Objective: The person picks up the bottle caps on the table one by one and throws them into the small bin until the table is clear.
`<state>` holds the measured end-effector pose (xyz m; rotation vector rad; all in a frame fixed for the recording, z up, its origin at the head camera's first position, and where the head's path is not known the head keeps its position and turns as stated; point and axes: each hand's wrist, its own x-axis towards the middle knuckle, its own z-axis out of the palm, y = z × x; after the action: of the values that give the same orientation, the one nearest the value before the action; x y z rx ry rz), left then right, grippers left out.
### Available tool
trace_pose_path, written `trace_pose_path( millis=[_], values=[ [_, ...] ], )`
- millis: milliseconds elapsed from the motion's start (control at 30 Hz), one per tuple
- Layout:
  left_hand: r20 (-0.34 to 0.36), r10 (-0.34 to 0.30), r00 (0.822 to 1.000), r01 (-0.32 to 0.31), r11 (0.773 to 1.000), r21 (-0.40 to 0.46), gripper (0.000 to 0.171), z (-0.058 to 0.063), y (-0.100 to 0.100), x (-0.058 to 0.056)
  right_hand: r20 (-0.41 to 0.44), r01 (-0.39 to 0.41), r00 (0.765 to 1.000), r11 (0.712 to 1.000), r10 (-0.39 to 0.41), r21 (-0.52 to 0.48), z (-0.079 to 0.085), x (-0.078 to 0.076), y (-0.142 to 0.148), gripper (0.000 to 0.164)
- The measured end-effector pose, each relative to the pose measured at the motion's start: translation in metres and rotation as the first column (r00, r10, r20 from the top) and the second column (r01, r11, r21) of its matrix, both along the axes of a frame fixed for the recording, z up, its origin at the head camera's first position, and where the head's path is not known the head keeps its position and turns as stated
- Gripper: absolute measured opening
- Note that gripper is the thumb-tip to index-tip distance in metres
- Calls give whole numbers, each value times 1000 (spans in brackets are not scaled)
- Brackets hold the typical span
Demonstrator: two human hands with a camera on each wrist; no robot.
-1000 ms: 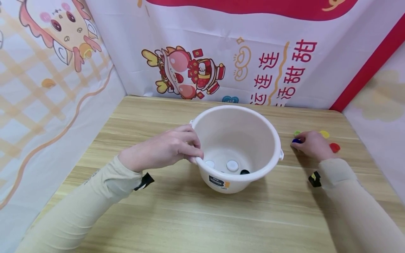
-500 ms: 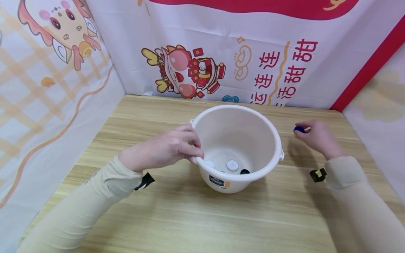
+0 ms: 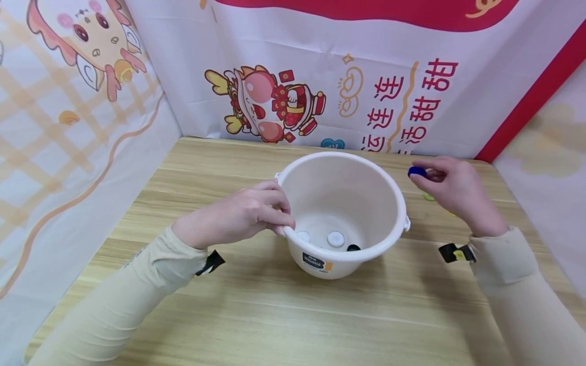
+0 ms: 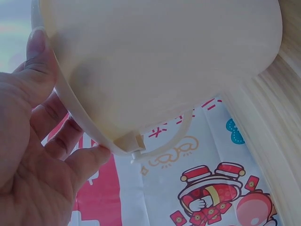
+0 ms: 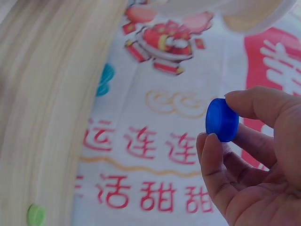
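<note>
A white plastic bucket (image 3: 339, 193) stands on the table, its mouth tilted toward the camera. My left hand (image 3: 242, 211) grips its left rim; in the left wrist view the thumb and fingers lie along the rim near the white handle (image 4: 176, 136). Inside on the bucket floor lie white bottle caps (image 3: 335, 239) and a black cap (image 3: 353, 248). To the right of the bucket, raised above the table, my right hand (image 3: 458, 188) pinches a blue bottle cap (image 5: 222, 120) between thumb and fingers.
A green cap (image 3: 428, 196) lies on the wooden table (image 3: 274, 315) under the right hand, with a yellow cap (image 3: 452, 213) mostly hidden behind it. A printed cloth wall (image 3: 293, 46) rises along the table's back edge.
My right hand has lifted the blue cap off the table, moving up and then left toward the bucket. The left hand and bucket stay where they were.
</note>
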<state>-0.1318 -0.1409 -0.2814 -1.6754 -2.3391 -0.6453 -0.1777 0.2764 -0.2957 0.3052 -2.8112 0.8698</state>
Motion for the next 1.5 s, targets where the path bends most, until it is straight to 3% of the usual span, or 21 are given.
trace_pose_path(
  millis=[367,567,767,1000,1267,1500],
  values=[
    [-29,-1,1000,3,998,57,18,-6,-2,1,-128,-45,991,993,31,-108,24,31,-37,39],
    [-3,3,1000,-3,994,106,21,-13,-5,4,-231,-85,971,989,54,-125,31,49,-53,36],
    [15,8,1000,-10,991,134,21,-15,-7,7,-275,-129,957,985,93,-117,36,62,-65,36],
    [4,20,1000,-20,987,156,19,-19,-7,8,-362,-233,914,968,184,-97,41,67,-81,34],
    [10,42,999,-43,984,175,23,-21,-4,8,-347,-295,902,954,258,-56,51,68,-94,36],
    [38,61,997,-66,983,170,26,-20,1,9,-326,-351,895,931,303,-97,57,68,-107,33]
  ],
)
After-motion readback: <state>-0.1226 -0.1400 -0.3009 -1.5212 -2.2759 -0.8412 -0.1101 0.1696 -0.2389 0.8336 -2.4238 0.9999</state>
